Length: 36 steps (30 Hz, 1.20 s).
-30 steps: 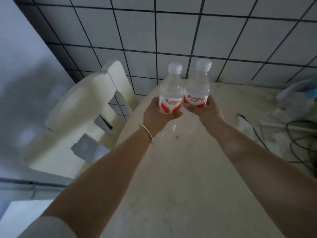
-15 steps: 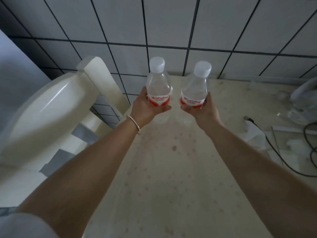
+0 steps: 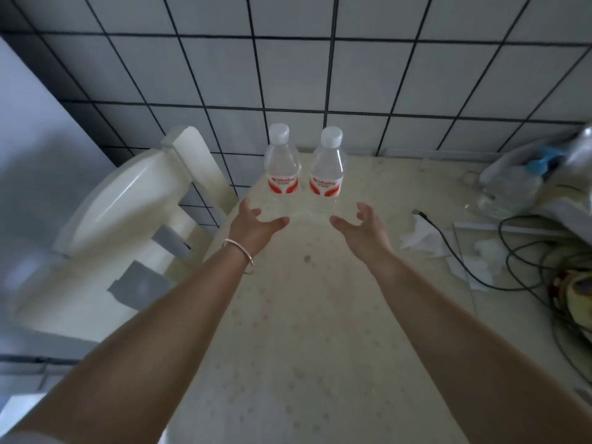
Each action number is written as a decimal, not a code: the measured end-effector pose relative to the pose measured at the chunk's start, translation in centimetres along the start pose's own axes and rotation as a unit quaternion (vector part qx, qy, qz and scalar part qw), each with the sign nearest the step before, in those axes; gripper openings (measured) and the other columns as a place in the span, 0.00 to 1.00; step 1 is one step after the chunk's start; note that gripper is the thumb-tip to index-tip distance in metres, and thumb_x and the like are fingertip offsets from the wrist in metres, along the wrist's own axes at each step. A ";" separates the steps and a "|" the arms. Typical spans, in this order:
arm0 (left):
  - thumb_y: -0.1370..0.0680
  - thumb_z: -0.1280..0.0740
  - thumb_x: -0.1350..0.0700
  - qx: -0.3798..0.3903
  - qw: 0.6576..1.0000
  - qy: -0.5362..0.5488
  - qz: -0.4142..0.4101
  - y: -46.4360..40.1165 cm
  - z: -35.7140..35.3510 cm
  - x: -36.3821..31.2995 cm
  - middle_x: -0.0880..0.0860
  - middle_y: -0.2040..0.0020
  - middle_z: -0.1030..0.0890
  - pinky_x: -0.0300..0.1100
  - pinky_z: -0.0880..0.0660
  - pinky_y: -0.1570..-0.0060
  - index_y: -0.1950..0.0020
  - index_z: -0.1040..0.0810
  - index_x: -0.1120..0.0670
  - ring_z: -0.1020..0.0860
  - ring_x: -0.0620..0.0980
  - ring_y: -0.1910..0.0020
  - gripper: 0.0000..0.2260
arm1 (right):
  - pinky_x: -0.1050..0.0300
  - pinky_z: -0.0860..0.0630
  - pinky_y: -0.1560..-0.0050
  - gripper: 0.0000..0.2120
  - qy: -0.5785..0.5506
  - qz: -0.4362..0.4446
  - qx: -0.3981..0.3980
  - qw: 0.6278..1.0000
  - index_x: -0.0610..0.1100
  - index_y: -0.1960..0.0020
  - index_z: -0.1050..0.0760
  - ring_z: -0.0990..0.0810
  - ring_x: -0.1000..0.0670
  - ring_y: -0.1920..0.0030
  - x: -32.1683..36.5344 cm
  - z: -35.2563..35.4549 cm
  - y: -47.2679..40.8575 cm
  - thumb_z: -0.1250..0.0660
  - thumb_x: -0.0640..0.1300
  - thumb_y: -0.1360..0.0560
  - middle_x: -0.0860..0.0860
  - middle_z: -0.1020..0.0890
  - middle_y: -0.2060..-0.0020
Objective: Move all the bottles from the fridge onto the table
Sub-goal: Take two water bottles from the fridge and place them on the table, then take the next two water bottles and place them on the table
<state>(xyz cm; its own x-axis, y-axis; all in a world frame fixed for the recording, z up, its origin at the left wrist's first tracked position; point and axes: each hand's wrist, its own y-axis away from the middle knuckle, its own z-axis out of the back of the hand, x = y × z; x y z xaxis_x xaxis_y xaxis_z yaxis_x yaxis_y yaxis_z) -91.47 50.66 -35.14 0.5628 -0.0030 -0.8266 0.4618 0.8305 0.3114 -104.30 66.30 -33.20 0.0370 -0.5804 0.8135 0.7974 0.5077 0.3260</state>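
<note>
From the head camera, two clear bottles stand upright side by side at the far edge of the table [image 3: 304, 315], by the tiled wall: the left bottle [image 3: 282, 165] and the right bottle [image 3: 327, 168]. The left hand [image 3: 256, 227] and right hand [image 3: 363, 229] hover just short of them, fingers spread and empty, touching neither.

Two clear water bottles stand upright at upper centre of the frame: the left bottle [image 3: 282, 168] and the right bottle [image 3: 327, 171], each with one white cap and one red-and-white label. One table [image 3: 288, 315] bears them. Two hands: left hand [image 3: 256, 227] and right hand [image 3: 362, 229], both empty with fingers spread. One bracelet [image 3: 238, 251], on the left wrist. One cream chair [image 3: 128, 219] at left. Crumpled tissues [image 3: 423, 235] and dark cables [image 3: 528, 267] at right: number cannot be determined.
</note>
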 end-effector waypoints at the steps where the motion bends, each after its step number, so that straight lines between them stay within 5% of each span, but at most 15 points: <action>1: 0.33 0.24 0.46 -0.001 1.000 -0.005 -0.010 1.4 0.6 -0.2 0.52 0.32 0.28 0.49 0.28 0.37 0.24 0.45 0.54 0.27 0.53 0.36 0.45 | 0.54 0.35 0.35 0.35 -0.002 0.002 0.000 1.000 0.47 0.25 0.42 0.33 0.47 0.30 0.1 0.5 1.4 0.32 0.55 0.27 0.48 0.34 0.28; 16: 0.29 0.27 0.49 -0.053 0.992 0.041 -0.110 30.4 5.9 2.0 0.50 0.42 0.27 0.48 0.27 0.43 0.29 0.36 0.54 0.26 0.50 0.44 0.32 | 0.51 0.34 0.34 0.30 0.020 0.100 0.015 0.995 0.46 0.28 0.36 0.29 0.44 0.33 -3.8 7.6 26.4 0.33 0.55 0.26 0.45 0.28 0.33; 24: 0.29 0.27 0.53 -0.109 0.987 0.081 -0.086 48.1 7.2 7.5 0.54 0.40 0.24 0.48 0.25 0.44 0.31 0.32 0.55 0.23 0.53 0.43 0.28 | 0.54 0.34 0.37 0.28 0.045 0.131 0.070 0.988 0.46 0.29 0.35 0.28 0.45 0.34 -8.0 8.8 41.2 0.34 0.55 0.25 0.46 0.26 0.34; 32: 0.28 0.27 0.53 -0.111 0.987 0.091 -0.072 59.5 9.5 14.3 0.48 0.44 0.24 0.28 0.29 0.59 0.32 0.32 0.52 0.24 0.48 0.47 0.26 | 0.59 0.35 0.45 0.27 0.041 0.116 0.092 0.988 0.46 0.30 0.35 0.27 0.47 0.36 -12.7 6.8 53.9 0.36 0.56 0.25 0.47 0.25 0.36; 34: 0.28 0.27 0.55 -0.101 0.986 0.108 -0.075 62.3 10.8 16.5 0.52 0.43 0.24 0.38 0.25 0.48 0.32 0.32 0.54 0.24 0.50 0.47 0.27 | 0.60 0.34 0.48 0.27 0.041 0.108 0.092 0.989 0.46 0.31 0.34 0.26 0.46 0.37 -14.1 5.5 57.3 0.35 0.56 0.25 0.47 0.25 0.36; 36: 0.28 0.27 0.57 -0.088 0.986 0.123 -0.071 65.7 12.4 19.6 0.53 0.43 0.25 0.42 0.26 0.48 0.32 0.33 0.56 0.24 0.50 0.47 0.27 | 0.60 0.35 0.49 0.27 0.049 0.103 0.096 0.989 0.46 0.31 0.34 0.25 0.46 0.38 -15.9 3.3 61.2 0.35 0.56 0.26 0.47 0.24 0.37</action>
<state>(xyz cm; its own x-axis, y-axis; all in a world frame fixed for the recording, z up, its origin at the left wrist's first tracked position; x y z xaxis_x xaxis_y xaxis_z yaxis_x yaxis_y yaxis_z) -41.59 98.25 -25.03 0.3080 -0.0090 -0.9514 0.3848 0.9157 0.1159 -58.11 108.72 -24.63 0.2528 -0.5066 0.8243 0.6383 0.7276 0.2514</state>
